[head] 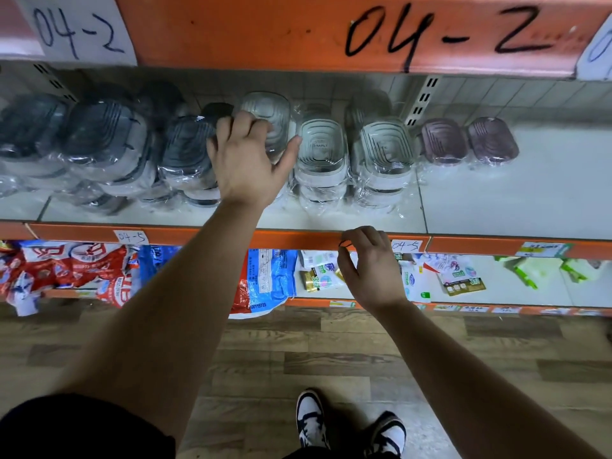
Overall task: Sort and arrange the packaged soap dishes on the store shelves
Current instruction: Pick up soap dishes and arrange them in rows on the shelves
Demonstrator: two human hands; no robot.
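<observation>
Plastic-wrapped soap dishes line the white shelf [496, 200]. Dark grey dishes [102, 134] are stacked at the left, clear-lidded white dishes [323, 150] in the middle, and two brown dishes [470, 140] at the right. My left hand [246, 160] reaches in over a clear-lidded dish [270, 117] standing between the grey and white stacks, fingers curled on its top and thumb spread to the right. My right hand [371, 270] hovers in front of the shelf's orange edge, fingers loosely curled, pinching a thin dark band.
The shelf right of the brown dishes is bare. An orange shelf front [298, 31] marked 04-2 overhangs above. Below, a lower shelf holds red and blue bags [268, 276] and small packets [460, 276]. My shoes [311, 422] stand on wood-pattern floor.
</observation>
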